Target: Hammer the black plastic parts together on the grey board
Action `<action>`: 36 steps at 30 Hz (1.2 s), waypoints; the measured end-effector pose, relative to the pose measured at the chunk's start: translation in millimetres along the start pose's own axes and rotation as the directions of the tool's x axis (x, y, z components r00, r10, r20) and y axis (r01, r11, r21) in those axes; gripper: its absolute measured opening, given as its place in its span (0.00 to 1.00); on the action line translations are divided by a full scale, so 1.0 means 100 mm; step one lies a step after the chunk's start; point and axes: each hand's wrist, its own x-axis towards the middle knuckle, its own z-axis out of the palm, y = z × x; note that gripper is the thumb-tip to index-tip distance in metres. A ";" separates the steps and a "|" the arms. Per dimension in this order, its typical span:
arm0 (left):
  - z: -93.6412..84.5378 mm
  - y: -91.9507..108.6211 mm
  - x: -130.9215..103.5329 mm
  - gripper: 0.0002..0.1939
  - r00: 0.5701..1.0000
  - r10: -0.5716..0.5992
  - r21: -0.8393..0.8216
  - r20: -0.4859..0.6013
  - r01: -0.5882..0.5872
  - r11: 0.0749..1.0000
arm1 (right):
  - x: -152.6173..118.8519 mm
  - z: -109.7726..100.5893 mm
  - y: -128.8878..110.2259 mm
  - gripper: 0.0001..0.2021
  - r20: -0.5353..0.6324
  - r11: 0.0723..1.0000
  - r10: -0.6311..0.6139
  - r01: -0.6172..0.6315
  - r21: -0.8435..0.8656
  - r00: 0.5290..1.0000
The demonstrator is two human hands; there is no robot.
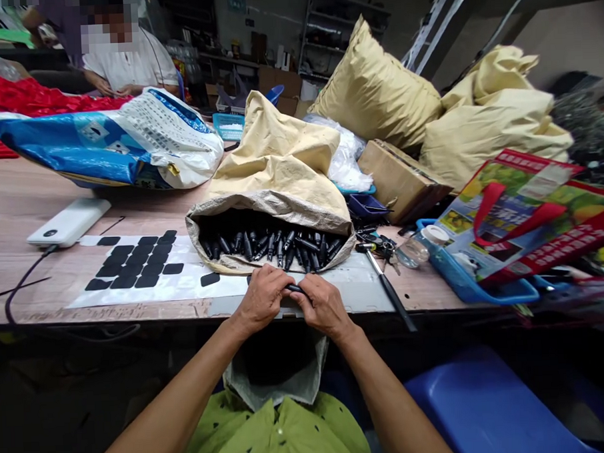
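Both hands meet at the table's front edge, just before the mouth of a cream sack. My left hand and my right hand are closed on one small black cylindrical part, which is mostly hidden by the fingers. Inside the sack's opening lie several similar black parts, heaped together. Below my hands, an open-mouthed grey bag hangs at my lap, dark inside. Left of the sack, rows of black rounded pads rest on a white sheet.
A hammer lies right of the sack, near keys and a blue basket holding a printed bag. At left are a white power bank and a blue-white sack. A person sits across the table.
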 end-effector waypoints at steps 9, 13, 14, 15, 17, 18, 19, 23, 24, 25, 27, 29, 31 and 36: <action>-0.05 0.01 -0.03 0.11 1.000 -0.027 -0.051 -0.009 0.026 0.998 | 0.00 0.14 -0.07 0.13 -0.189 0.997 -0.046 0.057 0.051 0.981; -0.05 0.01 -0.02 0.12 1.000 -0.028 -0.058 -0.012 0.027 0.998 | -0.01 0.09 -0.01 0.10 -0.153 0.983 -0.024 0.051 0.177 0.988; -0.05 0.02 -0.02 0.12 0.999 -0.027 -0.058 -0.019 0.026 0.998 | -0.02 0.07 0.00 0.09 -0.145 0.979 -0.022 0.050 0.199 0.989; -0.05 0.03 -0.02 0.12 0.999 -0.027 -0.059 -0.026 0.025 0.998 | -0.02 0.06 0.01 0.08 -0.140 0.976 -0.019 0.049 0.212 0.990; -0.05 0.04 -0.02 0.11 0.999 -0.026 -0.061 -0.034 0.024 0.998 | -0.03 0.05 0.01 0.08 -0.136 0.975 -0.011 0.041 0.219 0.991; -0.05 0.05 -0.02 0.11 0.999 -0.024 -0.061 -0.035 0.022 0.998 | -0.03 0.05 0.01 0.08 -0.137 0.975 -0.004 0.034 0.219 0.991; -0.05 0.05 -0.02 0.11 0.999 -0.021 -0.059 -0.032 0.019 0.998 | -0.04 0.06 0.01 0.08 -0.138 0.976 0.005 0.026 0.218 0.990; -0.04 0.04 -0.01 0.11 1.000 -0.011 -0.031 -0.006 0.010 0.999 | -0.04 0.07 -0.01 0.08 -0.138 0.979 0.016 0.012 0.203 0.990; -0.04 0.04 -0.01 0.11 1.000 -0.011 -0.021 0.001 0.011 1.000 | -0.04 0.07 -0.01 0.08 -0.136 0.981 0.013 0.014 0.195 0.991; -0.04 0.04 -0.01 0.11 1.000 -0.011 -0.012 0.009 0.011 1.000 | -0.04 0.06 0.00 0.08 -0.133 0.982 0.009 0.016 0.187 0.991; -0.03 0.04 -0.01 0.12 1.000 -0.013 0.004 0.016 0.013 1.000 | -0.03 0.06 0.00 0.08 -0.121 0.983 -0.001 0.023 0.180 0.993; -0.02 0.04 -0.02 0.11 1.000 -0.019 0.026 0.008 0.019 0.999 | -0.03 0.07 0.01 0.08 -0.110 0.985 -0.012 0.031 0.171 0.994; -0.01 0.05 -0.02 0.10 0.999 -0.037 0.055 -0.017 0.038 0.998 | -0.02 0.10 0.01 0.10 -0.114 0.990 -0.009 0.025 0.136 0.993; 0.01 0.04 -0.02 0.10 0.997 -0.059 0.059 -0.054 0.063 0.996 | 0.01 0.21 -0.01 0.15 -0.178 0.996 0.030 -0.015 0.084 0.984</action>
